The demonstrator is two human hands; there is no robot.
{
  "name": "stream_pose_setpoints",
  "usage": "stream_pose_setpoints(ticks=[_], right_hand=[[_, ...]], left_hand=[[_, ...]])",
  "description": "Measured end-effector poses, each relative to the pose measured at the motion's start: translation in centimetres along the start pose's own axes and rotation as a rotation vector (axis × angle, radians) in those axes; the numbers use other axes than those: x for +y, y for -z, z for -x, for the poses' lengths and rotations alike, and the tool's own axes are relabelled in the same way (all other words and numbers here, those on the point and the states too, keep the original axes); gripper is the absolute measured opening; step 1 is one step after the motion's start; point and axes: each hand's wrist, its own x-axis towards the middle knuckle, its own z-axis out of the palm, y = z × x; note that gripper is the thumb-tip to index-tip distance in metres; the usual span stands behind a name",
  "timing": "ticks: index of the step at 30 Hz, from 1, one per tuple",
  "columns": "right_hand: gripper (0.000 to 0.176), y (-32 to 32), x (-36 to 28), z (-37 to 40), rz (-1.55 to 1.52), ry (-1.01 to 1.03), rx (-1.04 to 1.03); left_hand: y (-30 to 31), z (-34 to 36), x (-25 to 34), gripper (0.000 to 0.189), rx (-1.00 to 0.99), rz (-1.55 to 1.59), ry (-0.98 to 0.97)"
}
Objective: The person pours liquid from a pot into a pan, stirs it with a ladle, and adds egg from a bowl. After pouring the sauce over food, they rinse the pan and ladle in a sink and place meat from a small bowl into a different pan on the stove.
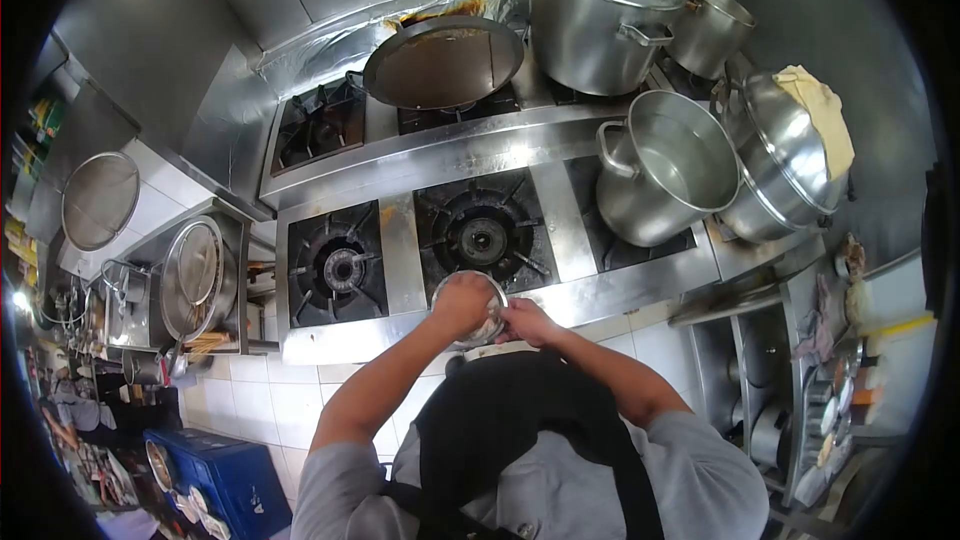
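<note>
Close in front of my body, at the stove's front edge, is a small round metal bowl (pixel 497 292). My right hand (pixel 528 322) is closed on the bowl's right side, thumb and fingers at its rim. My left hand (pixel 464 303) reaches down into the bowl from above with its fingers curled; the fingertips and whatever they grip are hidden. Something pale shows inside the bowl beside my hand, too small to name. Just beyond the bowl lies the front middle burner (pixel 482 236), with no flame that I can make out.
On the stove (pixel 400 155) stand a wide dark pan (pixel 440 65), an open pot of clear liquid (pixel 660 165), a large stockpot (pixel 590 30) and a smaller pot (pixel 708 30). A domed steamer (pixel 790 155) carries a cloth (pixel 818 115). Leftward are a strainer (pixel 195 265) and a blue bin (pixel 225 480).
</note>
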Motion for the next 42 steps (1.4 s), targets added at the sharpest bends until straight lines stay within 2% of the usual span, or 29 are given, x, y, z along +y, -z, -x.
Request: stream_pose_setpoints(ticks=[1, 2, 4, 5, 6, 8, 10, 12, 14, 15, 16, 17, 19, 21, 23, 25, 29, 30, 31, 33, 34, 36, 37, 38, 40, 41, 42], right_hand=[[0.021, 0.4, -0.5, 1.1, 0.006, 0.003, 0.005], [0.023, 1.5, -0.6, 2.4, 0.429, 0.191, -0.031], [0.023, 4.1, 1.1, 4.3, 0.784, 0.19, -0.006], [0.024, 5.6, 3.5, 5.0, 0.719, -0.007, 0.047], [0.031, 6.9, 5.8, 5.3, 0.683, -0.108, 0.096], [0.047, 9.5, 12.2, 3.2, 0.787, -0.024, 0.176], [0.063, 12.2, 19.7, -2.0, 0.959, 0.181, 0.253], [0.071, 7.7, 15.6, -0.6, 0.851, 0.061, 0.363], [0.083, 5.4, 14.5, -1.2, 0.793, -0.059, 0.446], [0.054, 8.1, 22.4, -6.4, 1.064, 0.234, 0.451], [0.048, 8.1, 22.3, -6.6, 1.091, 0.25, 0.379], [0.043, 7.9, 21.2, -6.5, 1.12, 0.267, 0.308], [0.031, 6.1, 20.4, -6.0, 1.068, 0.324, 0.562], [0.029, 5.5, 19.4, -5.6, 0.799, 0.512, 0.825], [0.031, 5.2, 18.4, -5.0, 0.775, 0.499, 0.81], [0.032, 4.9, 17.5, -4.1, 0.757, 0.473, 0.796], [0.043, 4.5, 16.6, -3.4, 0.803, 0.387, 0.775], [0.05, 4.4, 15.3, -2.3, 0.84, 0.082, 0.694], [0.051, 5.5, 14.5, -1.3, 0.91, -0.053, 0.492], [0.042, 7.1, 14.3, -0.8, 1.386, 0.045, 0.05], [0.039, 7.1, 13.1, 0.8, 1.257, 0.071, 0.172], [0.033, 2.1, 2.2, 8.2, 0.975, 0.168, 0.395], [0.027, -0.1, -1.0, 8.6, 0.88, 0.219, 0.471], [0.026, -2.8, -4.3, 9.2, 0.852, 0.452, 0.488], [0.024, -5.3, -6.8, 6.9, 0.986, 0.769, 0.424], [0.024, -5.9, -7.3, 5.5, 0.997, 0.767, 0.427], [0.024, -6.1, -7.5, 3.8, 1.131, 0.74, 0.379]], left_hand=[[0.3, 0.1, -0.3, 0.028, 0.011, 0.097, 0.038], [1.6, 0.1, -0.3, 0.03, -0.054, 0.18, 0.097], [3.1, 0.2, -0.7, 0.03, -0.083, 0.249, 0.158], [3.2, 0.4, -0.7, 0.03, -0.116, 0.332, 0.233], [3.0, 0.5, -0.9, 0.03, -0.052, 0.384, 0.234], [4.0, 0.6, -1.1, 0.03, -0.058, 0.416, 0.232], [4.1, 0.7, -1.3, 0.031, -0.067, 0.445, 0.229], [3.4, 1.2, -1.7, 0.031, -0.014, 0.496, 0.226], [3.4, 1.8, -2.1, 0.031, -0.031, 0.492, 0.209], [3.6, 2.0, -2.4, 0.03, -0.031, 0.492, 0.185], [4.3, 2.3, -2.3, 0.029, -0.017, 0.495, 0.177], [4.7, 2.6, -2.2, 0.029, -0.029, 0.493, 0.181], [4.9, 3.0, -2.1, 0.028, -0.04, 0.536, 0.269], [4.7, 3.4, -2.2, 0.028, -0.02, 0.506, 0.246], [4.9, 3.5, -2.1, 0.028, 0.0, 0.478, 0.221], [5.9, 3.0, -1.6, 0.028, -0.061, 0.376, 0.253], [5.6, 3.0, -1.6, 0.027, -0.052, 0.408, 0.255], [5.7, 2.8, -1.7, 0.027, -0.039, 0.43, 0.255], [5.8, 2.6, -1.9, 0.027, -0.023, 0.453, 0.249], [5.1, 2.7, -2.7, 0.027, -0.024, 0.506, 0.222], [5.0, 2.7, -2.9, 0.027, -0.027, 0.599, 0.263], [4.4, 3.0, -3.0, 0.027, -0.031, 0.702, 0.305], [4.1, 3.1, -3.1, 0.026, -0.009, 0.759, 0.302], [3.8, 3.1, -3.1, 0.026, 0.014, 0.816, 0.298], [4.3, 2.9, -2.9, 0.026, -0.003, 0.872, 0.287], [4.4, 2.8, -2.7, 0.026, -0.023, 0.921, 0.286], [4.2, 2.8, -2.7, 0.026, -0.014, 0.926, 0.28]])
